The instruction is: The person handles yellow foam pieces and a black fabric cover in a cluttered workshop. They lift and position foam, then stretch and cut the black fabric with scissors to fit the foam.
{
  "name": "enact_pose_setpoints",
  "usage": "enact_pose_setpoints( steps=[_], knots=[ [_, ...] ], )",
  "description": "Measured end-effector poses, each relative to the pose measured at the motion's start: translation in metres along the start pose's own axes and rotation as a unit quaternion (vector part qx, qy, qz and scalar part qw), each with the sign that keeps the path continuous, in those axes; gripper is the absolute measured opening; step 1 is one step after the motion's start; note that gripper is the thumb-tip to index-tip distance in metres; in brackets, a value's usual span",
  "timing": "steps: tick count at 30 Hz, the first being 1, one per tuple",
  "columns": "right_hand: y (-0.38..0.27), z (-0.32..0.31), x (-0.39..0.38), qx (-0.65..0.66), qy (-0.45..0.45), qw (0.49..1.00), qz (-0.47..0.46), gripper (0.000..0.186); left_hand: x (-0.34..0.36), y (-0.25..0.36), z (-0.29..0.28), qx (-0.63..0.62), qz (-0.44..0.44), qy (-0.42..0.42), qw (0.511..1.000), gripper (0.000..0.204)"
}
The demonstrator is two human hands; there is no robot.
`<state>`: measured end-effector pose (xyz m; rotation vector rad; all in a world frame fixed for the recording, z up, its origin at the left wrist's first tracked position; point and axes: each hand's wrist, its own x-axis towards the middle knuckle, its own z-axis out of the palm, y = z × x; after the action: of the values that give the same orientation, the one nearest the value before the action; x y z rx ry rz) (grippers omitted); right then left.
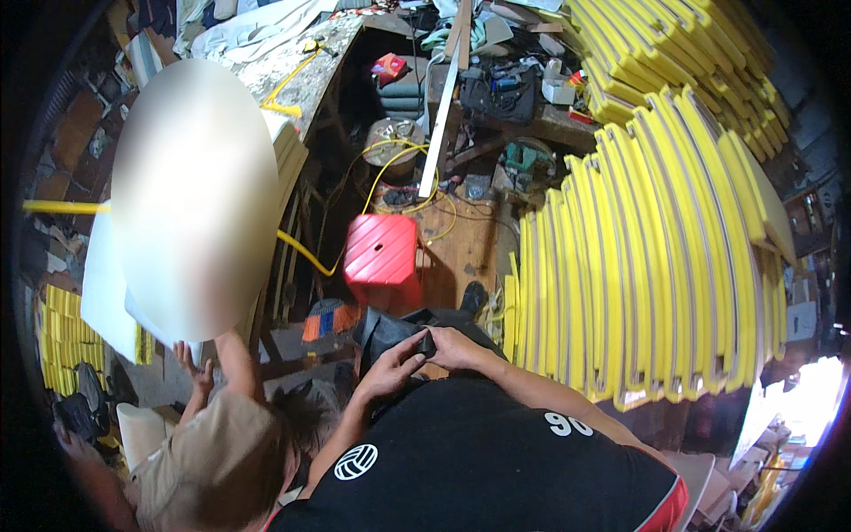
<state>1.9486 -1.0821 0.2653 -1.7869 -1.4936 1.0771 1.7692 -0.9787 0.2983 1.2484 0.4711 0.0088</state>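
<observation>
Near the person's chest, the left hand (390, 368) and right hand (454, 348) both grip a black bag (390, 326) (pinched at its edge). A loose pinch could let it slide toward the red stool (383, 259) beyond.

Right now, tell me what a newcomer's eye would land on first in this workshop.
The long row of curved yellow-edged panels standing on edge at the right dominates, with more stacked flat above it. A bright red plastic stool sits on the floor at centre. Below it, the left hand and right hand meet on a black bag-like bundle.
</observation>
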Motion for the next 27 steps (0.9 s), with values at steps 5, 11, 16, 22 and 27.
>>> enact_pose_setpoints(
  steps=[5,11,16,22,27],
  knots=[
    [0.065,-0.126,0.042,0.042,0.098,0.993,0.049,0.042,0.132,0.066,0.002,0.203,0.050,0.033,0.977,0.045],
    [0.133,-0.294,0.073,0.068,0.284,0.929,0.228,0.033,0.247,0.120,-0.024,0.174,0.053,0.138,0.974,0.041],
    [0.183,-0.414,0.117,0.095,0.445,0.853,0.256,0.039,0.292,0.044,-0.092,0.219,-0.053,0.275,0.935,0.040],
    [0.233,-0.537,0.168,0.170,0.527,0.794,0.252,0.037,0.306,-0.074,-0.165,0.287,-0.205,0.260,0.899,0.045],
    [0.247,-0.640,0.211,0.022,0.624,0.753,0.211,0.055,0.396,-0.089,-0.210,0.281,-0.245,0.254,0.892,0.045]
  ],
)
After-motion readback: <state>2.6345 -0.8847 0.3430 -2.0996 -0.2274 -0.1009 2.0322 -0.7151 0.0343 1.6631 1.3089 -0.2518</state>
